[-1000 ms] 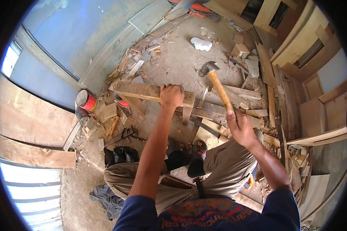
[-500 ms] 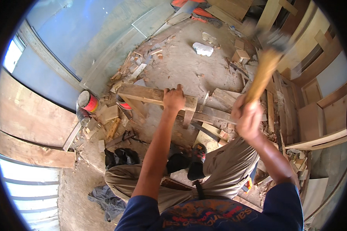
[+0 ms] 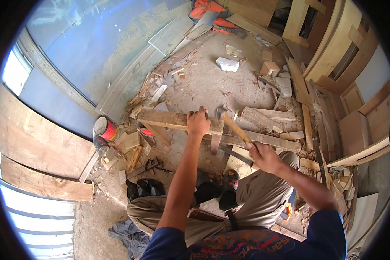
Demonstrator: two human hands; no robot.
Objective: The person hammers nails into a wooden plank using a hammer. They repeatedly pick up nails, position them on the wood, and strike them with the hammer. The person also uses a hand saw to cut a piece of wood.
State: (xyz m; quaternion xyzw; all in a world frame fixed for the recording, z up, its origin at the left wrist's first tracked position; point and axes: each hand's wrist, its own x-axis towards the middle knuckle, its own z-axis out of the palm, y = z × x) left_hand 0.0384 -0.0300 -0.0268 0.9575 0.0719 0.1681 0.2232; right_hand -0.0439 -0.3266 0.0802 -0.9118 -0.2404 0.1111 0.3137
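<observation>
One long, squared, brown timber beam (image 3: 162,118) and one hammer with a dark metal head and a yellowish wooden handle (image 3: 237,128): braced the first with the left hand (image 3: 198,122) and held the second in the right hand (image 3: 266,157), above a dusty brown floor (image 3: 190,93). Worked with the beam lying crosswise near the middle of the floor, left end toward a red, round metal can (image 3: 110,130) at the floor's left edge, and with the hammer's head at the beam's right end. Impossible to tell from above: contact or a slight gap between metal and wood.

Called, most likely, for steady downward pressure, a square, flat-faced blow and a short swing along one repeatable line. Seemed wise, too, to slide the bracing fingers farther toward the left end, given knuckles so near the hammer's head, and to check the short wooden leg (image 3: 215,144) beneath the right end for wobble.

Curled the left hand palm-down over the beam's top, just short of the right end, fingers bent tight to the wood, fingertips hidden. Wrapped the right hand fully round the lower part of the handle.
</observation>
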